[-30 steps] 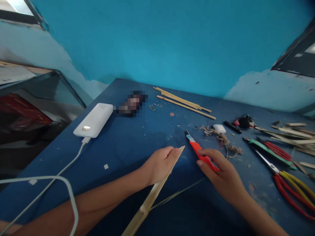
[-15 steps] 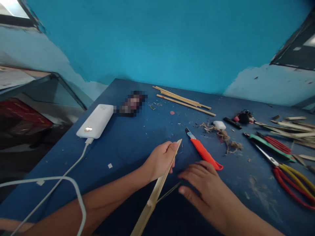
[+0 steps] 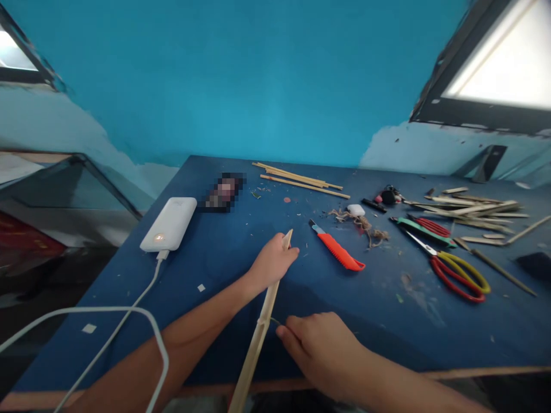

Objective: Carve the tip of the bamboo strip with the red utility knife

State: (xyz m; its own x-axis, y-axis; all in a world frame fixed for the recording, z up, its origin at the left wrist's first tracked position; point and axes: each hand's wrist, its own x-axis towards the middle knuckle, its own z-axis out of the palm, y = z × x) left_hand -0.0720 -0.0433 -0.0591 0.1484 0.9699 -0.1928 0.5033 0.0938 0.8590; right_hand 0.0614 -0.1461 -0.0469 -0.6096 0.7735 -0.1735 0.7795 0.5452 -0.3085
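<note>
A split bamboo strip [image 3: 257,341] slants up from the bottom edge over the table's front. My left hand [image 3: 272,261] is wrapped round it near its pointed upper end. To the right of the strip, my right hand [image 3: 321,350] pinches a thin fibre [image 3: 275,321] that peels from the strip at its node. A red-handled utility knife [image 3: 338,251] lies on the table beyond my right hand, touched by neither hand.
The blue table [image 3: 206,338] holds thin bamboo sticks [image 3: 301,179] at the back, scissors [image 3: 456,272], pliers [image 3: 424,229], a white earbud case [image 3: 356,210], twine [image 3: 370,229] and bamboo scraps [image 3: 473,209]. At left lie a power bank [image 3: 169,223] with a looped cable [image 3: 144,295] and a blurred-out object [image 3: 224,192].
My right hand has moved from open beside the fibre to pinching it near the node. My left hand still grips the strip. The view has tilted and shifted right.
</note>
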